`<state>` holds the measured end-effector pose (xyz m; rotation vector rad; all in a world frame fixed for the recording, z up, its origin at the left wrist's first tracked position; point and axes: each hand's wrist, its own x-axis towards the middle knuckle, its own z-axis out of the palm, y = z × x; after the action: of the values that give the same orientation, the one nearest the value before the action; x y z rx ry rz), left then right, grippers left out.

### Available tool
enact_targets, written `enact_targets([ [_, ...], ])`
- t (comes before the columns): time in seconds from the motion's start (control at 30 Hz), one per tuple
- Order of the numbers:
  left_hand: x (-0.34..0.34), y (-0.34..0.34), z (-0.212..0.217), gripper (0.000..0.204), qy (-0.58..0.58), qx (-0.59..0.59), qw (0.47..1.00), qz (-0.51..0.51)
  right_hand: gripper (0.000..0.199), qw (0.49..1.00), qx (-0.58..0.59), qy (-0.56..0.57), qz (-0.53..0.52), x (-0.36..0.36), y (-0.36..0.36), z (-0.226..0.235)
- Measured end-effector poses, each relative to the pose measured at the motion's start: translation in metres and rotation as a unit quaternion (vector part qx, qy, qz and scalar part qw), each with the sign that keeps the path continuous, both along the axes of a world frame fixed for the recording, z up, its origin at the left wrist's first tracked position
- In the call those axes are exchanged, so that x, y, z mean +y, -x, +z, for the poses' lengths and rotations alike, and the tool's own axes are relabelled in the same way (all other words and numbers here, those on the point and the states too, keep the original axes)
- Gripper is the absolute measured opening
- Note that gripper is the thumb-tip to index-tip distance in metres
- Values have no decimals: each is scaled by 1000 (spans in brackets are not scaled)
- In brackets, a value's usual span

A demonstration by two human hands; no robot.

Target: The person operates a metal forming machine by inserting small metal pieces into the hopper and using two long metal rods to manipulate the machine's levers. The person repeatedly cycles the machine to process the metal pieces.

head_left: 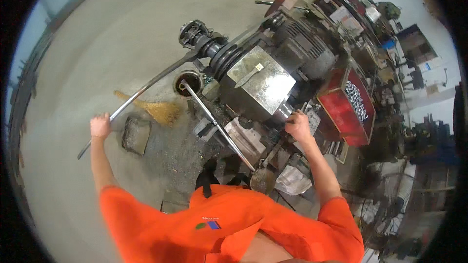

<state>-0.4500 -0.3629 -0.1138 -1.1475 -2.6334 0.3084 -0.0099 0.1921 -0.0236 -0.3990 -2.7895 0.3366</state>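
My left hand [100, 126] grips a long shiny metal bar [146, 87] near its free end; the bar runs up and right into the spindle end of a dark, greasy lathe-like machine [273, 68]. My right hand [298, 124] rests on the machine's front, fingers closed on a small dark control or lever that I cannot make out. A second metal rod [214, 124] slants from a round can [187, 83] down toward my body. Orange sleeves cover my upper arms.
A straw broom [158, 109] and a dustpan [135, 135] lie on the grey concrete floor at left. A red bin [348, 109] holding shiny metal parts stands right of the machine. Cluttered benches [360, 14] and a fan [385, 204] fill the right side.
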Motion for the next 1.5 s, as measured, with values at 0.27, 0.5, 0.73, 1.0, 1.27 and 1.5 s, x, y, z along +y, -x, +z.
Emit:
enact_targets([
  [0.27, 34, 15, 18, 16, 27, -85, 993, 73, 17, 997, -53, -12, -60, 1, -8, 1],
  [0.5, 197, -143, -4, 21, -437, -250, 853, 137, 35, 991, 78, 17, -112, -55, -62, 36],
  [0.73, 288, -199, -153, 34, 163, -330, 922, -124, 37, 957, -18, 71, -280, -105, -198, 21],
  [1.0, 302, -177, -134, 24, 138, -268, 949, -96, 40, 858, -73, 113, -495, -99, -370, -7],
  [1.27, 261, -156, -78, 37, -146, -568, 809, 32, 66, 612, -422, 184, -643, -48, -553, -71],
  [1.5, 305, -208, -5, 50, -318, -628, 685, 186, 30, 650, -312, 114, -684, -84, -589, -125],
])
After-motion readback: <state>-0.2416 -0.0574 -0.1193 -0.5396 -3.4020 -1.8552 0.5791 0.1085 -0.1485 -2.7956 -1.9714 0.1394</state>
